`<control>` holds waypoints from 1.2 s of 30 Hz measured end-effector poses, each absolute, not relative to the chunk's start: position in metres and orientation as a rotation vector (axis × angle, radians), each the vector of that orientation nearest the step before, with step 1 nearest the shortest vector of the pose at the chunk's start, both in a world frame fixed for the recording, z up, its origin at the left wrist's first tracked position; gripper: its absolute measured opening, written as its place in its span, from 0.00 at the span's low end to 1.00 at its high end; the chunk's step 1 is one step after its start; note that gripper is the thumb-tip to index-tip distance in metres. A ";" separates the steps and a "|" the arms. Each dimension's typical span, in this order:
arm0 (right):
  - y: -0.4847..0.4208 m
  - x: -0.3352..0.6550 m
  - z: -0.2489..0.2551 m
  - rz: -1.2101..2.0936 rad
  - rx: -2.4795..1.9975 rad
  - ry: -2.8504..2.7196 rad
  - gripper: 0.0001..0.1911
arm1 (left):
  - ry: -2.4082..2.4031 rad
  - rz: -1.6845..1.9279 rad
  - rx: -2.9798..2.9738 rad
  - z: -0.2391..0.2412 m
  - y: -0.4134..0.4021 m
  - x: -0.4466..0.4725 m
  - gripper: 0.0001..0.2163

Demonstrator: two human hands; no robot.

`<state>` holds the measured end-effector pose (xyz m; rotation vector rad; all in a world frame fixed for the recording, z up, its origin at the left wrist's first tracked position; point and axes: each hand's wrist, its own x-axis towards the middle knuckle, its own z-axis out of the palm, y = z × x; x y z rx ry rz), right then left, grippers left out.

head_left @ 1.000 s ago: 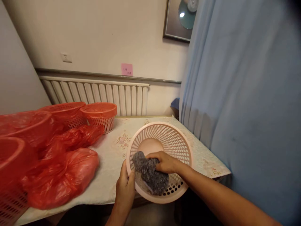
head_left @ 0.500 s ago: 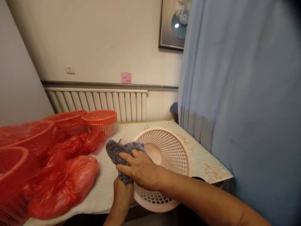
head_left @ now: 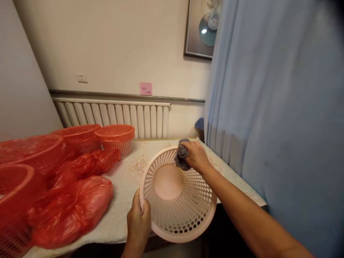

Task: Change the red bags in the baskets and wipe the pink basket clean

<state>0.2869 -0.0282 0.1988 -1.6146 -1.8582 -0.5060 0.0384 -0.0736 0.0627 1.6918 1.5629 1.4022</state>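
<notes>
1. Surroundings. A blue curtain [head_left: 276, 89] hangs along the right side, close to the right forearm. The worktop [head_left: 126, 172] carries a pale patterned cover. Red plastic bags [head_left: 72, 204] lie heaped on its left part, with red baskets [head_left: 115, 138] behind them near the wall.

2. Work item. The pink basket [head_left: 177, 211] is tipped on its side with the opening toward the person. Its lower edge overhangs the near edge of the worktop, and it stands well apart from the red baskets.

3. Hands.
- The left hand [head_left: 138, 224] grips the near-left rim of the pink basket. Its fingers are wrapped shut around the rim, with the thumb lying on the inner side.
- The right hand [head_left: 196, 156] is at the far upper rim. Its fingers are curled together, pinching a grey cloth [head_left: 181, 157] against the perforated wall.

4. Hazards (assessment).
- Only one hand steadies the pink basket, which rests partly off the worktop. Firm pressure at the far rim would probably twist it out of that grip or tip it over the edge.
- The fuzzy cloth may catch in the holes of the wall, and a hard pull would then jerk the pink basket.
- A wide sweep of the right arm may drag into the curtain.
</notes>
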 end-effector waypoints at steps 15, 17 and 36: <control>-0.064 0.270 0.170 -0.386 -1.325 -1.747 0.22 | 1.542 1.171 2.367 0.115 -0.047 0.015 0.17; -0.066 0.254 0.177 -0.370 -1.214 -1.904 0.24 | 1.480 1.098 2.548 0.133 -0.037 0.015 0.16; -0.059 0.295 0.105 -0.069 -1.337 -1.312 0.26 | 1.424 1.317 2.266 0.148 -0.020 0.004 0.14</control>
